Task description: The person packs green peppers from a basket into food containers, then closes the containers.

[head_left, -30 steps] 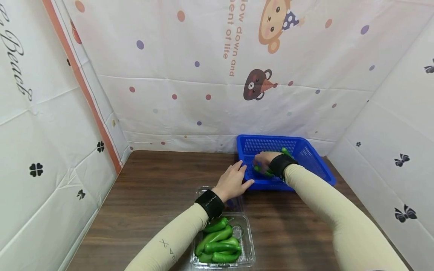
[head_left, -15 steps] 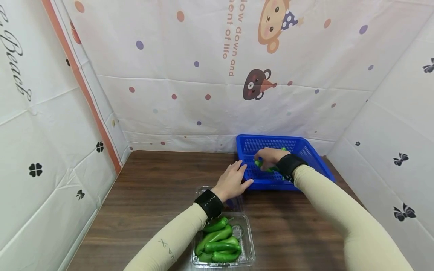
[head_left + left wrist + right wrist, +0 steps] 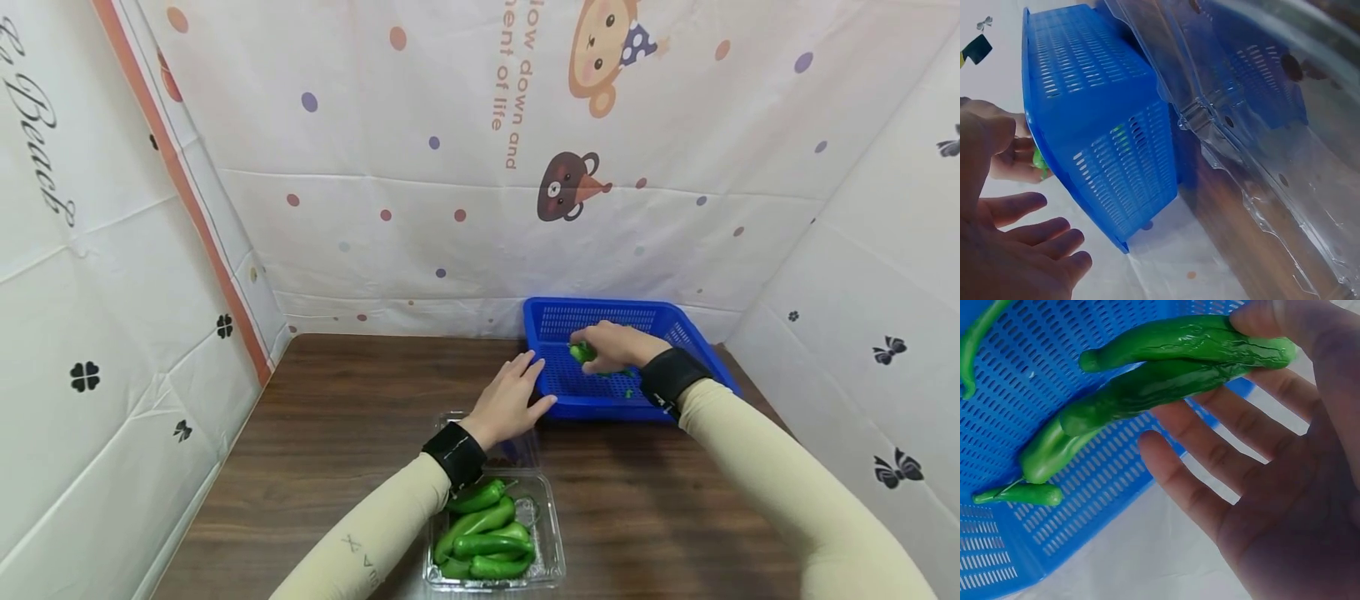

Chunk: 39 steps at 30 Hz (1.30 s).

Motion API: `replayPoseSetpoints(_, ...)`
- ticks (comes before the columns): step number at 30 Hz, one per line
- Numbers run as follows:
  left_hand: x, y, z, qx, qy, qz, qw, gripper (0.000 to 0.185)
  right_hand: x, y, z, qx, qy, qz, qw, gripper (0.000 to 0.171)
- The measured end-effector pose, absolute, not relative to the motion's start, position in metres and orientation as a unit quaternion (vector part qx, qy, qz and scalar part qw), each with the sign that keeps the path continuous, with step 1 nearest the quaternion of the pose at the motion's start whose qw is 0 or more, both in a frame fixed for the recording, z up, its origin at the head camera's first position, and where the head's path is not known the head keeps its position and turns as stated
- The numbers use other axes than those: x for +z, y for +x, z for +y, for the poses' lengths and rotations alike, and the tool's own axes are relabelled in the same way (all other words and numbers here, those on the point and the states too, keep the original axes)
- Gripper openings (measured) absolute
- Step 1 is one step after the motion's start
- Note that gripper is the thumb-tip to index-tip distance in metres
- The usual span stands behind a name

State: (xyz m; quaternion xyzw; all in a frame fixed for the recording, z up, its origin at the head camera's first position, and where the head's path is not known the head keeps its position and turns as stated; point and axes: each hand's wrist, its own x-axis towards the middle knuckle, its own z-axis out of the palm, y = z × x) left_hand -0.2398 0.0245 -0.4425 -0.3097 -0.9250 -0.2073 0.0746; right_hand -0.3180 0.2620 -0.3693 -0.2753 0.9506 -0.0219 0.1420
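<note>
My right hand (image 3: 618, 343) is over the blue plastic basket (image 3: 600, 408), pinching two long green peppers (image 3: 1175, 344) side by side between thumb and fingers. In the right wrist view their skin looks wrinkled, and more green peppers (image 3: 1047, 453) lie in the basket beneath. My left hand (image 3: 504, 402) reaches to the basket's left rim with spread, fairly straight fingers and nothing in its grasp. Below the left wrist sits a clear plastic clamshell box (image 3: 553, 533) holding several glossy green peppers (image 3: 487, 546). Its raised lid (image 3: 1260, 162) is partly hidden by the left hand and wrist.
The basket stands at the back right of the brown wooden table (image 3: 360, 392), close to the patterned white back sheet (image 3: 375, 250). White sheets also flank both sides.
My right hand has lifted from low in the basket, shifting slightly right, with green peppers in its grip. The left hand stays almost in place at the rim.
</note>
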Motion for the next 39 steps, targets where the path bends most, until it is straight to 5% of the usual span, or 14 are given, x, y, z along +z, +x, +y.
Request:
replayPoseSetpoints(22,-0.433,-0.226,0.007,-0.244,-0.351,-0.9,0.081,0.087,-0.358,-0.274,0.254,-0.071,-0.335,0.939,0.034,0.043)
replayPoseSetpoints(34,-0.429,-0.202,-0.028,-0.289,-0.348,-0.889,0.076,0.089,-0.355,-0.247,0.237,-0.071,-0.388,0.919,-0.023,0.013)
replayPoseSetpoints(39,-0.428,-0.191,-0.042,-0.293,-0.358,-0.883,0.083,0.089,-0.356,-0.235,0.231,-0.081,-0.405,0.91,-0.026,0.017)
